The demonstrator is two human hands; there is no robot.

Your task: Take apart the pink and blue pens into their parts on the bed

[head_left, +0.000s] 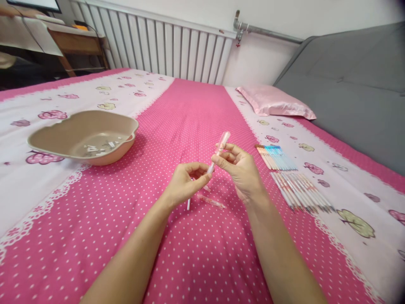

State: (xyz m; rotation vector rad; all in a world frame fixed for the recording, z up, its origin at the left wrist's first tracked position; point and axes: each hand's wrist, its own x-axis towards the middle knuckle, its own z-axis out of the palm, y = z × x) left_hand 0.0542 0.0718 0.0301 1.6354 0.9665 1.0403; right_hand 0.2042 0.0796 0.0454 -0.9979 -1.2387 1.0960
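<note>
Over the middle of the bed, my right hand (242, 169) is closed around a translucent pink pen (223, 141), which slants with its upper end pointing away from me. My left hand (185, 181) pinches the pen's lower end between thumb and fingers; whether the pen is in one piece there I cannot tell. Beneath the hands, a loose pink pen barrel (212, 202) lies on the sheet. A thin white stick (189, 204) shows just below my left hand, and another small translucent piece (206, 188) is partly covered by that hand.
To the right lie a row of white-and-red pens (302, 192) and a row of blue and peach pens (276, 157). A beige basin (50, 139) with small white pieces (95, 149) stands on the left. A pink pillow (275, 101) rests near the grey headboard (348, 84).
</note>
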